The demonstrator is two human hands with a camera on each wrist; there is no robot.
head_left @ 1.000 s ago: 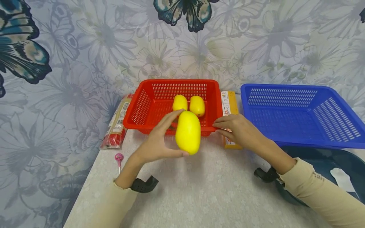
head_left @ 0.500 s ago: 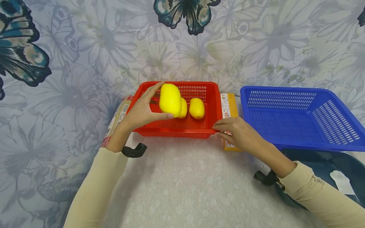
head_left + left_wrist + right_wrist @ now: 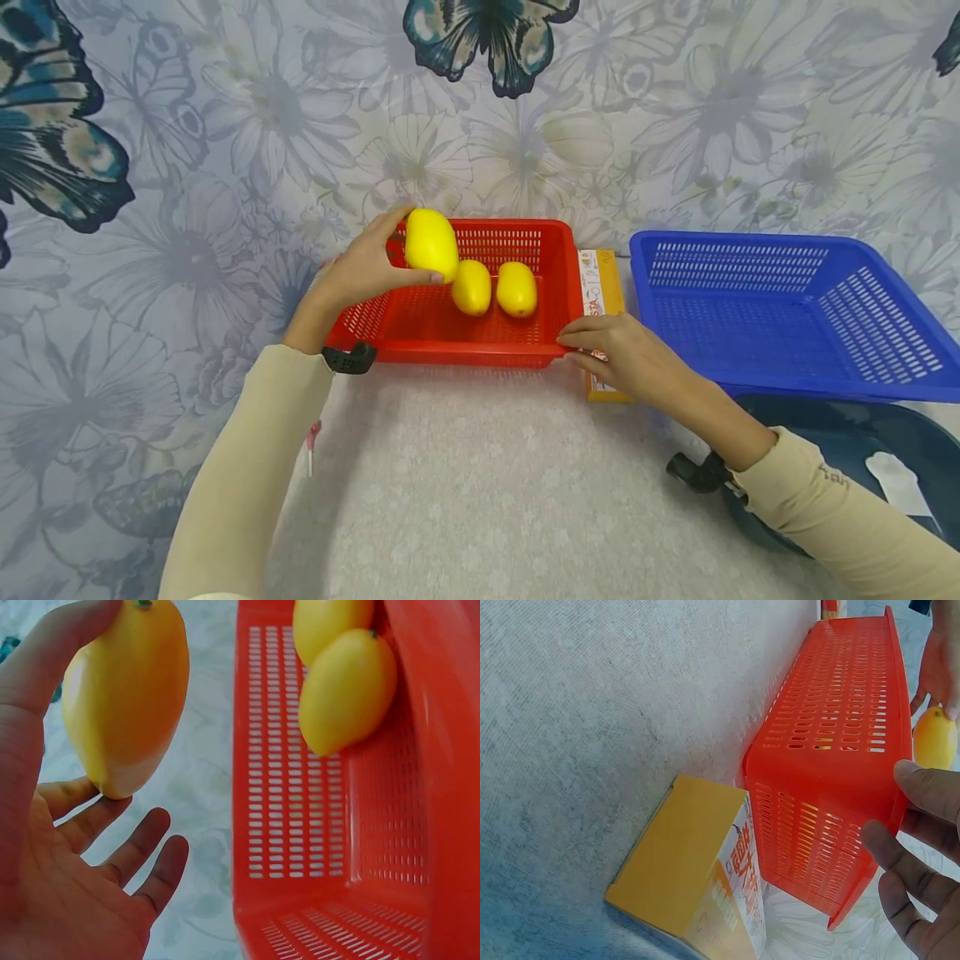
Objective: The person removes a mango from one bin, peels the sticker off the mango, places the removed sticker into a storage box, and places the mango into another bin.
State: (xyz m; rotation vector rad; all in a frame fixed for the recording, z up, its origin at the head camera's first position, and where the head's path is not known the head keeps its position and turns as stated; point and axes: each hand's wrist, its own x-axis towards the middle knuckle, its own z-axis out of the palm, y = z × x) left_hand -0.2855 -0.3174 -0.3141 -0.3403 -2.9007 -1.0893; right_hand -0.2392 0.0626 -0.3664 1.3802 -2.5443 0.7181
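Observation:
In the head view, my left hand point(image 3: 358, 271) holds a yellow mango point(image 3: 431, 243) between thumb and fingertips, above the left part of a red plastic basket point(image 3: 465, 351). The left wrist view shows the same mango point(image 3: 131, 697) pinched at its two ends, stem end at the thumb, other fingers spread. Two more mangoes, one on the left point(image 3: 472, 288) and one on the right point(image 3: 517, 290), lie side by side on the basket's floor. At the front right corner, my right hand point(image 3: 630, 350) pinches the basket's rim between thumb and fingers.
A yellow-and-white box point(image 3: 613, 287) stands against the basket's right side. Farther right sits a blue basket point(image 3: 750, 333), with a dark green basin point(image 3: 817, 425) in front of it holding something white. A pink lollipop point(image 3: 312, 435) lies beside the left forearm.
My left hand has carried the mango back and to the left, from before the basket's front rim to over its left part. The right hand keeps its grip on the rim.

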